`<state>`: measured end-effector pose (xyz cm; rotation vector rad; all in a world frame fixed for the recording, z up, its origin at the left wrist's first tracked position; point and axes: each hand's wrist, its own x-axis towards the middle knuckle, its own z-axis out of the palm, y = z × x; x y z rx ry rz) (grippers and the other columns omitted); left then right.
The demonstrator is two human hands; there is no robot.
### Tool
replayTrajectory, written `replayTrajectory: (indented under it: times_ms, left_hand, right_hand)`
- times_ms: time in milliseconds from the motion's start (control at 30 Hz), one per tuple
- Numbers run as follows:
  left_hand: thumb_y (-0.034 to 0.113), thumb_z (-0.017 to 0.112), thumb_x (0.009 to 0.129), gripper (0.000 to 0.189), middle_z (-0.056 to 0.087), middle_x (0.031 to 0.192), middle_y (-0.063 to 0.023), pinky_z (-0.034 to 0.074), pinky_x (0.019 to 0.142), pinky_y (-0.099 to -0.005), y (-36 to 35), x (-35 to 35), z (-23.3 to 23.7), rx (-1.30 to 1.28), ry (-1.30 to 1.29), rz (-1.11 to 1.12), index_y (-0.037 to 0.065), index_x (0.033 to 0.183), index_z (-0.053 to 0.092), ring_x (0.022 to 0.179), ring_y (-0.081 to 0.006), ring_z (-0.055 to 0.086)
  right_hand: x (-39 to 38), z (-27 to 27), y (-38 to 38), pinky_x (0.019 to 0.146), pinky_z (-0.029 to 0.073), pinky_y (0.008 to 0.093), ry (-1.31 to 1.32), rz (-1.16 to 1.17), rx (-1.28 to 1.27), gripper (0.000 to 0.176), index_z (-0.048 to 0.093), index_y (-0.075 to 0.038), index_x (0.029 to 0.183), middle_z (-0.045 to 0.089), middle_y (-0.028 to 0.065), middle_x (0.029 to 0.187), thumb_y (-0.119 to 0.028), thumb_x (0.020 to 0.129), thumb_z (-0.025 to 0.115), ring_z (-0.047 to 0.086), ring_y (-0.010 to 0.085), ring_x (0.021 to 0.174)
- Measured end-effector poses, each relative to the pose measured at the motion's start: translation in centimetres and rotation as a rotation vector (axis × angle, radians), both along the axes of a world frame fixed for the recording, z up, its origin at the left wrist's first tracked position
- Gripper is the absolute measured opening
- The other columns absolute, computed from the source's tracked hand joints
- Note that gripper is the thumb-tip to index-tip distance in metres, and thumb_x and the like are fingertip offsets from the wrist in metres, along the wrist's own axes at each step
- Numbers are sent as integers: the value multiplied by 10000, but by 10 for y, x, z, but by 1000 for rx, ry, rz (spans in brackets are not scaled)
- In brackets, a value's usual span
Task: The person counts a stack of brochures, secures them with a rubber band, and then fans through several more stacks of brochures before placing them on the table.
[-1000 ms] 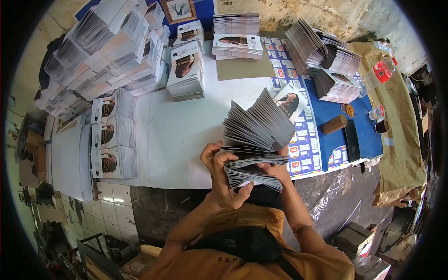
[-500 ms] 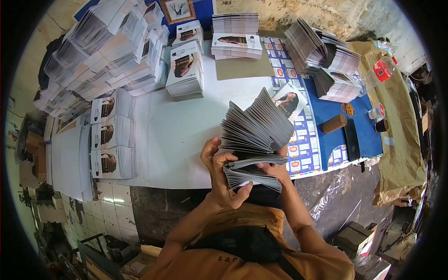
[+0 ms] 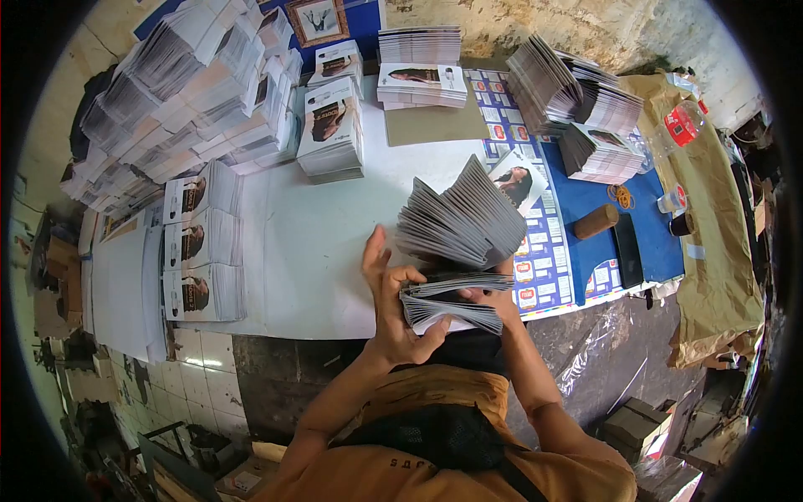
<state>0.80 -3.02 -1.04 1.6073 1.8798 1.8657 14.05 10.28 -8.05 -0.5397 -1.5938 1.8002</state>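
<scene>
At the table's front edge, both hands grip a bundle of thin booklets (image 3: 456, 289) whose edges are spread. My left hand (image 3: 395, 314) is closed round the bundle's left end, with the thumb on the near booklets and one finger raised off the stack. My right hand (image 3: 493, 303) holds the right end, its fingers partly hidden between the booklets. Just beyond stands a larger fanned stack of booklets (image 3: 456, 213), grey edges upward. A single booklet (image 3: 520, 181) with a portrait cover lies behind it to the right.
Tall piles of booklets (image 3: 188, 96) fill the back left, and three shorter piles (image 3: 201, 213) stand in front. More stacks (image 3: 422, 84) sit at the back. To the right are a wooden block (image 3: 596, 222), a dark phone-like slab (image 3: 627, 251), rubber bands (image 3: 621, 197) and a plastic bottle (image 3: 682, 125).
My left thumb has shifted slightly along the near booklets, and a white page shows beside it. The left hand's raised finger is straighter. The larger fanned stack has hardly moved.
</scene>
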Motion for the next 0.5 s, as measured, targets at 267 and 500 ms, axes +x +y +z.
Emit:
replayTrajectory:
  times_ms: [267, 500]
  left_hand:
    - [252, 726, 670, 516, 409, 1127, -235, 379, 910, -407, 0, 12, -11, 100, -243, -103, 15, 1042, 458, 1047, -310, 437]
    - [211, 881, 625, 610, 553, 1127, -119, 414, 937, -348, 11, -19, -17, -153, -367, -504, 22, 1085, 527, 1070, -227, 538]
  right_hand:
    - [3, -15, 7, 1084, 275, 394, -11, 10, 91, 1125, 138, 10, 1452, 340, 192, 1402, -197, 599, 841, 366, 293, 1292]
    - [-7, 2, 16, 1103, 235, 410, 242, 43, 210, 1142, 90, 2, 1476, 274, 187, 1462, -506, 686, 739, 292, 295, 1350]
